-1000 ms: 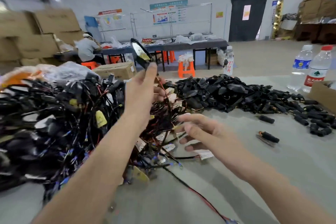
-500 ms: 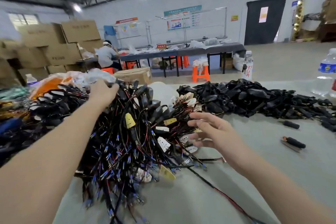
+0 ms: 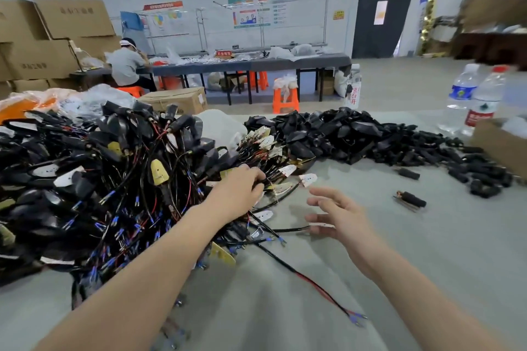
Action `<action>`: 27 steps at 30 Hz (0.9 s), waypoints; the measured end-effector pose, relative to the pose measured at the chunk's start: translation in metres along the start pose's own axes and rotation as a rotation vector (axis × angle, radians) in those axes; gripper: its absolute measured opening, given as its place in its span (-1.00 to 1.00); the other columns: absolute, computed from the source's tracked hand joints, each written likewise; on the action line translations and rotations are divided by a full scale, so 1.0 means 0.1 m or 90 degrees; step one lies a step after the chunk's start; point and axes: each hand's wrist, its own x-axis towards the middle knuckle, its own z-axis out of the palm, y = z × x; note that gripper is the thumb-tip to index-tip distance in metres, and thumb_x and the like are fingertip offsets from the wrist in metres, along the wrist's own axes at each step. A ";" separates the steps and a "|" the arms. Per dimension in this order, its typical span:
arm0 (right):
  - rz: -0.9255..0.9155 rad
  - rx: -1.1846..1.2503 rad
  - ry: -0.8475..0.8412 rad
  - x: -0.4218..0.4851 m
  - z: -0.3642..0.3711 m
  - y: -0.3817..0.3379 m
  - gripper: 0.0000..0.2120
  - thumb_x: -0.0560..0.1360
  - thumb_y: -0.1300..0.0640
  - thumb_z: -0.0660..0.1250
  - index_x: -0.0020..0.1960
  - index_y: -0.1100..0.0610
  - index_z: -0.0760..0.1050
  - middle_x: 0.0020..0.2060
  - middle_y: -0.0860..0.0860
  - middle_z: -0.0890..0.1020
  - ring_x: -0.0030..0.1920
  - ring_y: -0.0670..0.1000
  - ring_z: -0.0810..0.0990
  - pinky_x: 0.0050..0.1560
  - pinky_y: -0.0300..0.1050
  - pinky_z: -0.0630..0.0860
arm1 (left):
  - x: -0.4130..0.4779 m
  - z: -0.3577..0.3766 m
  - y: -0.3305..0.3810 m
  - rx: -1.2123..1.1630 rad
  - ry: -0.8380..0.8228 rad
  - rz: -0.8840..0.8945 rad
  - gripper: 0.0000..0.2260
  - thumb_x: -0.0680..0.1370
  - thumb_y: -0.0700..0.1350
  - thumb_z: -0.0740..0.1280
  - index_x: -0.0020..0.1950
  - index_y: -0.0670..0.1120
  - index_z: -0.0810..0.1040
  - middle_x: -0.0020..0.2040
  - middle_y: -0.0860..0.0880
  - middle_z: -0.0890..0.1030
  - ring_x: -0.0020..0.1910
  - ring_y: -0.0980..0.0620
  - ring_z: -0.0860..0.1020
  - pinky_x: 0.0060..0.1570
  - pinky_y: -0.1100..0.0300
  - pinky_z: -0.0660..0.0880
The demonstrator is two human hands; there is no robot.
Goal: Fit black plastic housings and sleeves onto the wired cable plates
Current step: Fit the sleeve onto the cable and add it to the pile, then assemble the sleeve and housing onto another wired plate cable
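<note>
A big tangle of wired cable plates (image 3: 119, 179), black wires with white and yellow plates, covers the left of the grey table (image 3: 427, 265). A heap of black plastic housings and sleeves (image 3: 356, 137) runs across the far right. My left hand (image 3: 239, 191) reaches into the tangle's right edge, its fingers curled among wires and small plates; what they hold is hidden. My right hand (image 3: 339, 214) hovers open just right of it, fingers spread, over loose white plates (image 3: 308, 179). A single sleeve (image 3: 410, 198) lies apart on the table.
Two water bottles (image 3: 467, 100) and a cardboard box (image 3: 502, 145) stand at the right edge. A red-black cable (image 3: 313, 282) trails toward me. Orange and clear bags (image 3: 42, 102) lie far left. Behind, a person sits at a long workbench (image 3: 251, 63).
My left hand has come back from the far top of the tangle to its near right edge, beside my right hand. The camera has swung back to the right.
</note>
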 end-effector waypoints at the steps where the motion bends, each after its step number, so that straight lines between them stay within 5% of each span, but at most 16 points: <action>1: 0.002 0.007 0.010 0.01 -0.05 0.00 -0.77 0.64 0.27 0.16 0.15 0.12 0.57 0.07 0.12 0.58 -0.18 0.07 0.61 -0.37 -0.18 0.59 | 0.02 0.06 0.06 0.029 -0.019 0.008 -0.74 0.66 -0.03 0.18 0.33 0.01 0.49 0.21 0.00 0.49 0.18 -0.01 0.50 0.19 -0.04 0.49; 6: 0.003 -0.011 0.052 0.10 -0.31 0.03 -0.75 0.64 0.28 0.16 0.13 0.10 0.58 0.08 0.11 0.60 -0.18 0.04 0.65 -0.30 -0.18 0.63 | 0.12 0.19 0.19 0.077 -0.183 0.029 -0.81 0.65 -0.01 0.19 0.20 0.03 0.53 0.06 0.05 0.61 -0.10 0.05 0.55 -0.12 0.14 0.49; 11: 0.005 -0.015 0.079 0.23 -0.43 0.05 -0.76 0.63 0.27 0.17 0.12 0.09 0.58 0.05 0.09 0.62 -0.24 0.00 0.65 -0.30 -0.21 0.62 | 0.07 0.32 0.28 0.119 -0.321 0.071 -0.71 0.61 0.12 0.27 0.26 0.03 0.50 -0.03 0.11 0.46 -0.08 0.09 0.44 -0.14 0.21 0.38; 15: 0.001 -0.009 0.075 0.27 -0.37 0.08 -0.75 0.62 0.29 0.16 0.13 0.11 0.57 0.05 0.10 0.61 -0.22 0.03 0.64 -0.33 -0.21 0.61 | 0.05 0.45 0.34 0.191 -0.281 0.114 -0.89 0.62 0.02 0.26 0.08 0.03 0.49 0.07 -0.01 0.56 0.02 -0.03 0.50 0.02 0.07 0.50; 20: -0.044 -0.039 0.061 0.23 -0.32 0.10 -0.75 0.63 0.28 0.14 0.12 0.06 0.56 0.02 0.07 0.60 -0.27 -0.03 0.64 -0.27 -0.16 0.62 | 0.04 0.40 0.32 0.206 -0.197 0.147 -0.89 0.65 0.04 0.17 0.06 0.04 0.43 -0.03 -0.01 0.56 -0.04 -0.06 0.53 -0.14 0.10 0.40; 24: -0.169 -0.172 0.048 0.17 -0.27 0.12 -0.70 0.65 0.25 0.12 0.09 -0.08 0.54 0.02 -0.01 0.60 -0.23 -0.06 0.64 -0.23 -0.20 0.60 | 0.07 0.18 0.29 0.010 -0.082 0.103 -0.88 0.67 0.06 0.15 0.08 0.06 0.41 -0.11 0.10 0.61 -0.18 0.06 0.59 -0.15 0.05 0.54; 27: -0.207 -0.228 0.009 0.14 -0.20 0.11 -0.69 0.65 0.21 0.13 0.11 -0.15 0.53 0.02 -0.09 0.60 -0.20 -0.11 0.65 -0.19 -0.24 0.58 | 0.08 -0.05 0.34 -0.197 0.000 0.076 -0.92 0.66 0.01 0.20 0.06 0.04 0.45 -0.14 0.12 0.64 -0.30 0.26 0.55 -0.23 0.24 0.48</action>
